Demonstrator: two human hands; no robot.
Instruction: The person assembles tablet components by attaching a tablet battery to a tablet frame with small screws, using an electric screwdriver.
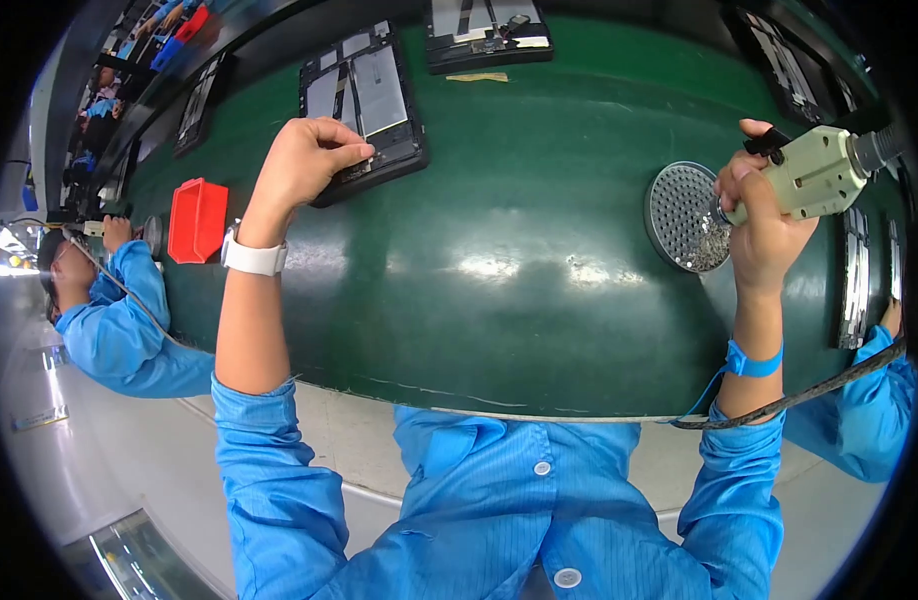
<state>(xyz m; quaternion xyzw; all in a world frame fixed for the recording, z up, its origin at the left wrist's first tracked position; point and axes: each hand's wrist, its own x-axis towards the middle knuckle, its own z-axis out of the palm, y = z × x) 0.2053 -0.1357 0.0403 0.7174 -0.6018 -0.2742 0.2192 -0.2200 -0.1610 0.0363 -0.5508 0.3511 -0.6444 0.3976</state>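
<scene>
Beside left hand (314,163), past device (385,95) edge — wide green tabletop (539,170).

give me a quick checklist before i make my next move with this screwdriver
1. Right hand gripping the power screwdriver: ok.
2. Screwdriver tip at the round dish of small metal parts: ok.
3. Screw on the tip: cannot tell, too small to see.
4. Left hand at the near end of the opened device: ok.
5. Screwdriver at that device: not ok, they are well apart.
6. Blue wrist strap on the right wrist: ok.
</scene>
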